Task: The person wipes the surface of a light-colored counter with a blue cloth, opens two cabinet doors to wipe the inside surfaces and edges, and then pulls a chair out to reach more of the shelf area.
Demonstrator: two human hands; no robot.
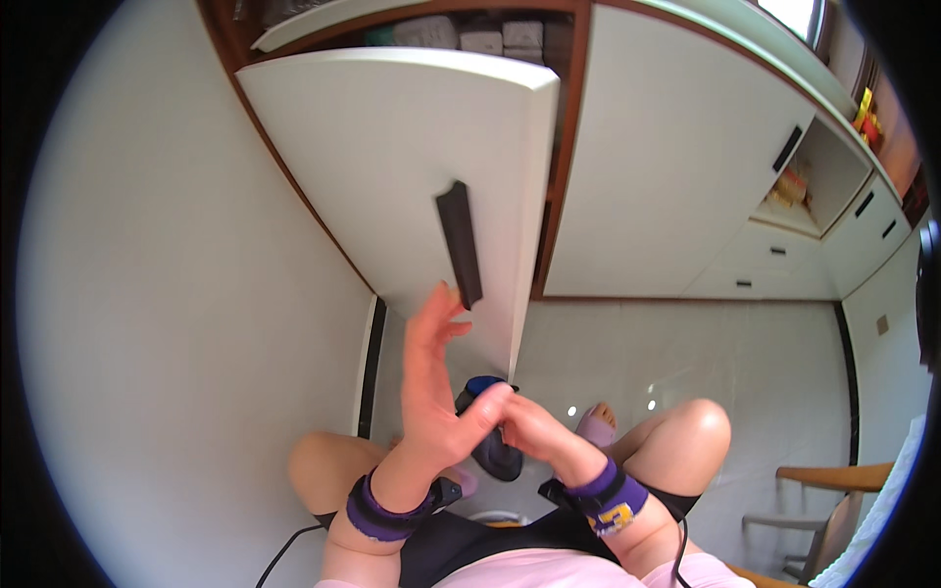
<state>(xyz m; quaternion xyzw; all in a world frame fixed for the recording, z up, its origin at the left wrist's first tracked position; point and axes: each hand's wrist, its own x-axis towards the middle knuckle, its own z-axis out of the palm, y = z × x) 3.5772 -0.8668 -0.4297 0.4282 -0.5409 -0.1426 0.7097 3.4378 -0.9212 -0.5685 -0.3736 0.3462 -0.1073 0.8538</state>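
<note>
My left hand [431, 382] reaches up with its fingers stretched out, their tips at the lower end of a long black handle [459, 243]. Whether they touch it, I cannot tell. The handle is fixed to a white cabinet door [363, 167] that stands swung open toward me. Beside my left thumb, my right hand [537, 429] is closed, its fingers curled; what they grip, if anything, is hidden. Just below both hands shows a dark, rounded object with a blue top [498, 461], partly covered by them. I cannot tell whether it is held or lies on the floor.
Behind the open door, several pale packages [480, 42] fill a brown-edged cabinet. A closed white cabinet door [667, 157] is to the right, then drawers and an open niche [821, 186]. A white wall [186, 294] rises at left; a wooden-armed chair [833, 477] stands at lower right.
</note>
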